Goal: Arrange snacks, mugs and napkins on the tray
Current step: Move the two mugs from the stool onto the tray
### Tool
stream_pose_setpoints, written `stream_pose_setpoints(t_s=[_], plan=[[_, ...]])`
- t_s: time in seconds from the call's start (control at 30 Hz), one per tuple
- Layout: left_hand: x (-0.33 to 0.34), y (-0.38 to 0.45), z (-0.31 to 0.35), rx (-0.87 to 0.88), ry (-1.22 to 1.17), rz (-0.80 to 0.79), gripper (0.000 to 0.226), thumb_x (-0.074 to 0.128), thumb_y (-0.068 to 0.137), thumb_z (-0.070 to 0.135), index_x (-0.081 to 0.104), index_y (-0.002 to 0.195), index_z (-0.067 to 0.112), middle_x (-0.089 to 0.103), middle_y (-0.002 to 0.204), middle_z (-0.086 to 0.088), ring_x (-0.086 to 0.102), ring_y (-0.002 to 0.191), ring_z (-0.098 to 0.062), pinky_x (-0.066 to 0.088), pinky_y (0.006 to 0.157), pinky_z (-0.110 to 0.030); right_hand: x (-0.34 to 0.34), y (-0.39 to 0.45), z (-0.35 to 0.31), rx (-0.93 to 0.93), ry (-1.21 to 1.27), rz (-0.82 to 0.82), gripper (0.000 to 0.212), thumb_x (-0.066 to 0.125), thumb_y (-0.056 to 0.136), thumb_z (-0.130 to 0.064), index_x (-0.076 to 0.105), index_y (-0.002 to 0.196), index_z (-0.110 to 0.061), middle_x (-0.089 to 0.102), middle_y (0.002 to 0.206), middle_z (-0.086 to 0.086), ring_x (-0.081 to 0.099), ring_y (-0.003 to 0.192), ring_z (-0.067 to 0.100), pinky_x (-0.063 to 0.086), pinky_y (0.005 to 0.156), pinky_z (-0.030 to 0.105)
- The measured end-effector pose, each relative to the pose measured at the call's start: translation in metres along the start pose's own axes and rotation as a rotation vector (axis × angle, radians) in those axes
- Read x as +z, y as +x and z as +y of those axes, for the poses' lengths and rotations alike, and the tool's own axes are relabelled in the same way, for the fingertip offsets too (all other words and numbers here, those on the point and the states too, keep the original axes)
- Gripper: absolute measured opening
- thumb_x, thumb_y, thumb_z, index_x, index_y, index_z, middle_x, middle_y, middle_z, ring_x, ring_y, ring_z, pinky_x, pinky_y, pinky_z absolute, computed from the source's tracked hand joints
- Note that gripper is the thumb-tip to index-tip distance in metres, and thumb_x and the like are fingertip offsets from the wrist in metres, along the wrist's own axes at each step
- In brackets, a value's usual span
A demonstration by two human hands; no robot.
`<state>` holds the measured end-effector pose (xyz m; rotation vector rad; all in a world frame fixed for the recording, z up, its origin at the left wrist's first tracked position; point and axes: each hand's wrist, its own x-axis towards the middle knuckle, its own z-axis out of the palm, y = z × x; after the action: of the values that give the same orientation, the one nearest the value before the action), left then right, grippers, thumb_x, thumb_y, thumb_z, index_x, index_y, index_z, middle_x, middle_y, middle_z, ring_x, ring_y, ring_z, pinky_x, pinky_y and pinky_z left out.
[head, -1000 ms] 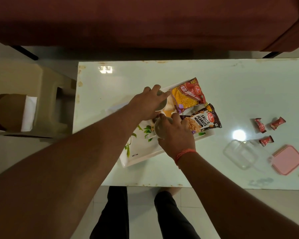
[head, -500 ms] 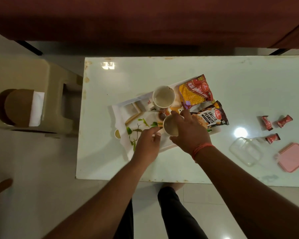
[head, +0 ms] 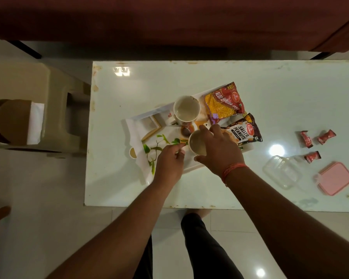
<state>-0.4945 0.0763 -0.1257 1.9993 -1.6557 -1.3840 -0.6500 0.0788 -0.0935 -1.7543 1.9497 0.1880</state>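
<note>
Change: a second ago the left hand [head: 168, 163] was up on the far mug [head: 186, 111], covering it. It has since let go and drawn back to the tray's near edge, so that mug now stands free and upright on the tray [head: 138, 125].
Meaning for task: I judge the first mug placed; the second is the step in hand.
Right hand [head: 218, 151]: reaching in from the lower right, palm down, fingers wrapped over the rim and side of the near mug [head: 197, 144], gripping it. The mug sits on or just above the tray, and I cannot tell which.
Left hand: fingers curled loosely, tips pointing at the near mug's left side. Whether they pinch anything or touch the mug is not clear.
Snacks: the yellow packet [head: 223, 103] and the peanut packet [head: 243, 130] lie at the tray's right end, the peanut packet overhanging the edge.
Still off the tray: three red sweets [head: 306, 138] on the table [head: 270, 87] well to the right, beside a clear box [head: 281, 171] and a pink lid [head: 330, 178].
Napkins: a white one [head: 35, 123] shows on the stool [head: 48, 87] left of the table, apart from the tray.
</note>
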Motion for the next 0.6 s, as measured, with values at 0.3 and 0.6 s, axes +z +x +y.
stream_pose_setpoints(t_s=[0.3,0.6], plan=[[-0.040,0.046,0.004,-0.225,-0.416,0.134,0.041,0.052,0.095,0.017,0.055,0.132,0.034,0.064,0.124,-0.002,0.062,0.111,-0.020,0.051,0.097,-0.039,-0.054,0.069,-0.009,-0.141,0.130,-0.045,0.101,0.080,0.077,-0.039,0.017,0.155,-0.026,0.020,0.157,0.013,0.038,0.135,0.043,0.043,0.107,0.051],[-0.044,0.092,0.016,-0.279,-0.526,-0.008,0.016,0.059,0.097,0.017,0.070,0.108,0.020,0.069,0.111,-0.003,0.069,0.100,-0.017,0.054,0.096,-0.035,-0.061,0.107,-0.019,-0.210,0.019,-0.192,0.097,0.080,0.077,-0.021,0.021,0.154,-0.020,0.039,0.143,0.017,0.053,0.123,0.040,0.049,0.098,0.046]])
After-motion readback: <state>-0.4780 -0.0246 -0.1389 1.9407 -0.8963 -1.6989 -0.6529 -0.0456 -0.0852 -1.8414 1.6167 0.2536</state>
